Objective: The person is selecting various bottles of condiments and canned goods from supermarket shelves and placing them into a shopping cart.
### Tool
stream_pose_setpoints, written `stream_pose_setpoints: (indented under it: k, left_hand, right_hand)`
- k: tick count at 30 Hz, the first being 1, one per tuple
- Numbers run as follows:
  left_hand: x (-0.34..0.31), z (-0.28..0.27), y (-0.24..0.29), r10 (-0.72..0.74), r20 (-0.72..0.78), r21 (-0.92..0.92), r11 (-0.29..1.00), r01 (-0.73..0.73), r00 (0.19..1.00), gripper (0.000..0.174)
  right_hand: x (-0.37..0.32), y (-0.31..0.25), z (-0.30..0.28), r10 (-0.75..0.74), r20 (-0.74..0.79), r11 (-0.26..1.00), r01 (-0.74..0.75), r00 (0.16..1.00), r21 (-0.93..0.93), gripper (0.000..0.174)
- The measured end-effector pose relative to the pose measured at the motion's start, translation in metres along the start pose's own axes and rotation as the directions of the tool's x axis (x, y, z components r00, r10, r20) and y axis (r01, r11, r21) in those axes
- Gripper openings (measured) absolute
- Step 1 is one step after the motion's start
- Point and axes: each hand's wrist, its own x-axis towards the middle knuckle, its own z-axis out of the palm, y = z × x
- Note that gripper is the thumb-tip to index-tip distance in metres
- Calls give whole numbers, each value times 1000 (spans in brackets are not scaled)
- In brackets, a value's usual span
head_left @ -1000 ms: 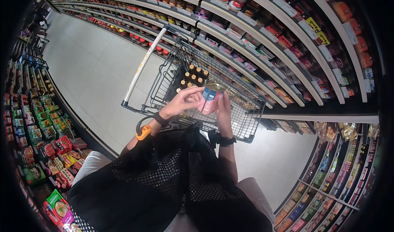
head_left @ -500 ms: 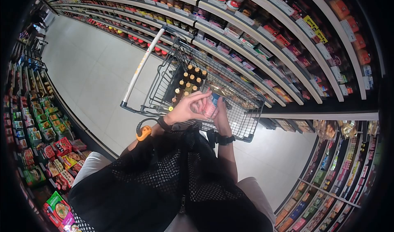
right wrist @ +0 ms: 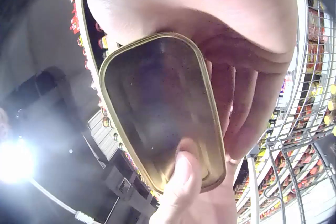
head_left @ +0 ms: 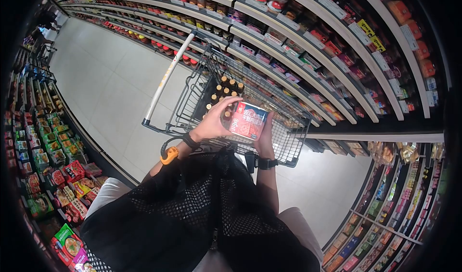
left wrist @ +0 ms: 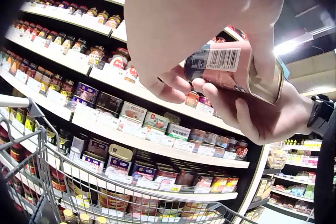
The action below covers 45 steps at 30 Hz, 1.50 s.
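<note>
Between both hands is a rectangular luncheon meat can, its pink and dark blue label facing up in the head view. My left hand grips it from the left, with the thumb pressed on its gold end in the right wrist view. From the other side my right hand holds it, fingers lying along its side in the left wrist view. A barcode shows on the can there. The can is held over the shopping cart, above its wire basket.
Dark bottles with gold caps stand in the cart at its handle end. Shelves of jars and tins run along the cart's far side. Packaged foods fill a display at left. More shelving stands at lower right.
Both hands have turned the can over, so its broad printed front now faces up instead of a narrow side. The left fingers have shifted round its edge. The cart has not moved.
</note>
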Motion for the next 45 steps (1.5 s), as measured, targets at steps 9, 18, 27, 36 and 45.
stream_pose_setpoints:
  k: [9,18,27,36,45]
  left_hand:
    - [1,0,3,176,-14,166,971,-171,984,85]
    - [-2,5,-1,117,49,63,991,-120,992,93]
    - [0,5,2,87,35,95,991,-90,996,91]
    - [1,0,-2,15,-40,-73,997,-18,999,89]
    - [-5,-57,-17,-151,-241,-497,868,12,959,106]
  right_hand:
    - [12,8,1,-90,76,995,93,993,-43,59]
    - [10,8,3,-129,10,992,129,992,-3,50]
    - [11,1,9,-120,52,993,120,991,-2,47]
    - [11,0,13,-132,55,990,135,990,-48,57]
    - [1,-46,-7,-295,-65,895,252,953,-367,59]
